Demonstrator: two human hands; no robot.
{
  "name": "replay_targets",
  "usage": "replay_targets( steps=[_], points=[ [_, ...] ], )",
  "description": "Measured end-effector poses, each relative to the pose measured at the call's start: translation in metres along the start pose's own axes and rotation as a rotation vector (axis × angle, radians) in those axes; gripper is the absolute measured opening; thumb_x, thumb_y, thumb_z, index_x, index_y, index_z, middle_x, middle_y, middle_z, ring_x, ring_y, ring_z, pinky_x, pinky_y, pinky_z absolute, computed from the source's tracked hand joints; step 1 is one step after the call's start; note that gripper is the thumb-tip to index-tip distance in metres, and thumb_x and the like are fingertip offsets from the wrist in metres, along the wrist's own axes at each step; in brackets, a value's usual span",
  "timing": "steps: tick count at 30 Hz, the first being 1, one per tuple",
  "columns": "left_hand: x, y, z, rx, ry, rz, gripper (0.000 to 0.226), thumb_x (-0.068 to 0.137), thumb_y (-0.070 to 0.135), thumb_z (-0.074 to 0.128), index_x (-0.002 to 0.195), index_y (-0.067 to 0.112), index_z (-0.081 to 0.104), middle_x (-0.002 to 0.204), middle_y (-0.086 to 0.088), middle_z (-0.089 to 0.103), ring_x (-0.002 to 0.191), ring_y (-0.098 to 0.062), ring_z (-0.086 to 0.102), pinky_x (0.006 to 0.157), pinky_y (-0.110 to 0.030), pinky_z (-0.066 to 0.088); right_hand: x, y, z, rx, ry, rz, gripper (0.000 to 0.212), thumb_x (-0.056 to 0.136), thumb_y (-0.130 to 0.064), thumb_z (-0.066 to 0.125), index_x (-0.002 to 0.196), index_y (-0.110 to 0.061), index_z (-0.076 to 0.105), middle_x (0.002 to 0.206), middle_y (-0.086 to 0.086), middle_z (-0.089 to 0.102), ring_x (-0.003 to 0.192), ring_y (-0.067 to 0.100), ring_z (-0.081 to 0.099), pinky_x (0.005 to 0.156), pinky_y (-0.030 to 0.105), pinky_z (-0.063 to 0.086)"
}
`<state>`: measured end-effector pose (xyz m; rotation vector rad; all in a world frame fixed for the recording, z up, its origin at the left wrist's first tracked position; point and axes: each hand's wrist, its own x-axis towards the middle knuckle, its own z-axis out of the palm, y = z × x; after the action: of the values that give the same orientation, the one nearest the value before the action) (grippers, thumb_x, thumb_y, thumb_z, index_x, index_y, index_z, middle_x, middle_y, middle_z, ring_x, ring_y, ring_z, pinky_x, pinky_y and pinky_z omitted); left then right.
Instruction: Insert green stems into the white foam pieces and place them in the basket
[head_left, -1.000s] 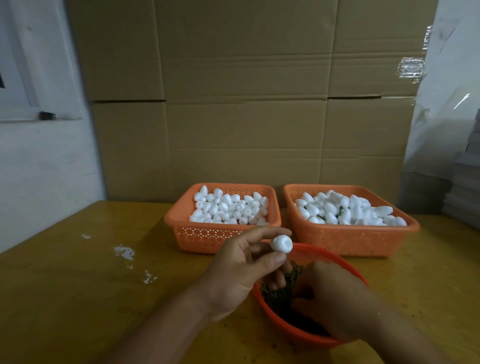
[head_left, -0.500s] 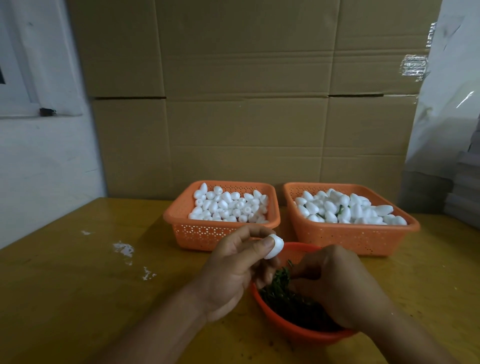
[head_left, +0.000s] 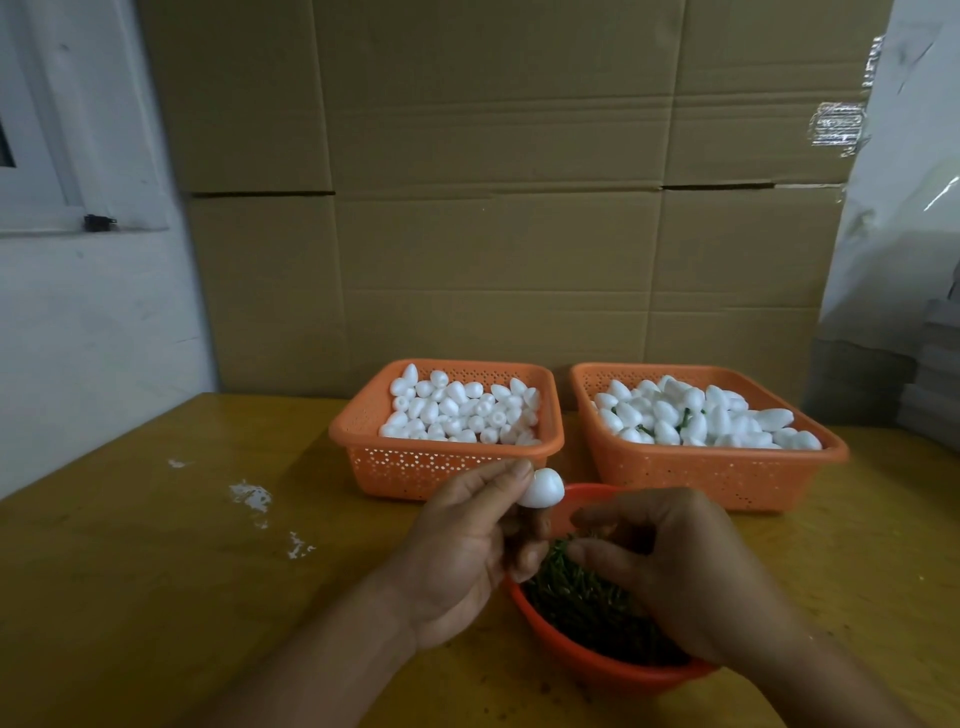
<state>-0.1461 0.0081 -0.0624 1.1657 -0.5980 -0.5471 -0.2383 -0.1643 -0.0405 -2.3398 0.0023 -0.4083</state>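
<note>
- Here, the left hand (head_left: 462, 551) pinches a small white egg-shaped foam piece (head_left: 540, 487) at its fingertips, holding it raised above the near rim of a bowl
- The right hand (head_left: 670, 566) is beside it, above the same bowl, thumb and forefinger curled toward each other; whether they pinch a stem cannot be told
- Beneath both hands sits a round orange plastic bowl (head_left: 587, 662) filled with a heap of thin dark green stems (head_left: 582, 597)
- Behind the bowl, to the left, stands a square orange perforated plastic basket (head_left: 415, 467) filled with plain white foam pieces (head_left: 457, 410)
- Just beside it on the right stands a second orange perforated basket (head_left: 727, 478) holding white foam pieces with green stems showing among them (head_left: 691, 415)
- Everything rests on a yellowish wooden table (head_left: 156, 571), which has a few white flecks (head_left: 252, 493) to the left of the hands
- Large brown cardboard boxes (head_left: 493, 208) are stacked behind the baskets
- A white wall (head_left: 93, 338) is at the left, and pale plastic sheeting (head_left: 904, 208) is at the right
</note>
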Motion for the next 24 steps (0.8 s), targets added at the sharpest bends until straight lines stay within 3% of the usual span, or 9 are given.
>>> replay_targets(
  steps=[3, 6, 11, 18, 24],
  points=[
    [0.0003, 0.0, -0.0002, 0.016, 0.006, 0.0, 0.03, 0.092, 0.041, 0.058, 0.1, 0.014, 0.07, 0.073, -0.005, 0.056, 0.057, -0.014, 0.049, 0.053, -0.024, 0.037, 0.0004, -0.0048, -0.0013, 0.29, 0.002, 0.098, 0.018, 0.066, -0.034, 0.084, 0.076, -0.026, 0.071, 0.058, 0.002, 0.068, 0.035, 0.012, 0.052, 0.037, 0.022, 0.041],
    [0.0008, 0.0001, 0.0005, 0.021, 0.009, -0.001, 0.031, 0.09, 0.043, 0.059, 0.099, 0.015, 0.071, 0.073, -0.005, 0.056, 0.057, -0.014, 0.048, 0.053, -0.025, 0.036, 0.002, -0.0052, -0.003, 0.53, -0.016, 0.214, 0.032, 0.055, -0.032, 0.086, 0.07, -0.011, 0.067, 0.043, 0.005, 0.051, 0.031, 0.012, 0.039, 0.033, 0.02, 0.03],
    [0.0006, 0.0009, 0.0013, 0.026, 0.022, -0.016, 0.049, 0.09, 0.043, 0.059, 0.112, -0.001, 0.062, 0.072, -0.004, 0.055, 0.055, -0.013, 0.047, 0.052, -0.024, 0.036, 0.0042, -0.0073, -0.0043, 0.806, -0.042, 0.277, 0.048, 0.048, -0.015, 0.089, 0.082, -0.008, 0.056, 0.052, 0.003, 0.047, 0.033, 0.011, 0.038, 0.031, 0.016, 0.028],
    [0.0, 0.0012, 0.0027, 0.028, 0.028, -0.014, 0.046, 0.09, 0.043, 0.059, 0.111, 0.002, 0.063, 0.07, -0.004, 0.053, 0.054, -0.013, 0.045, 0.051, -0.023, 0.034, 0.0062, -0.0068, -0.0067, 0.987, -0.044, 0.321, 0.015, 0.052, -0.006, 0.082, 0.064, -0.007, 0.073, 0.056, 0.009, 0.059, 0.042, 0.012, 0.051, 0.037, 0.019, 0.044],
    [-0.0015, 0.0028, 0.005, 0.029, 0.027, 0.009, 0.032, 0.088, 0.044, 0.059, 0.092, 0.015, 0.071, 0.068, -0.004, 0.052, 0.051, -0.012, 0.045, 0.049, -0.022, 0.033, 0.0088, -0.0054, -0.0072, 1.139, -0.012, 0.327, 0.024, 0.053, 0.005, 0.075, 0.076, -0.001, 0.078, 0.072, 0.021, 0.071, 0.055, 0.022, 0.07, 0.048, 0.023, 0.058]
  ],
)
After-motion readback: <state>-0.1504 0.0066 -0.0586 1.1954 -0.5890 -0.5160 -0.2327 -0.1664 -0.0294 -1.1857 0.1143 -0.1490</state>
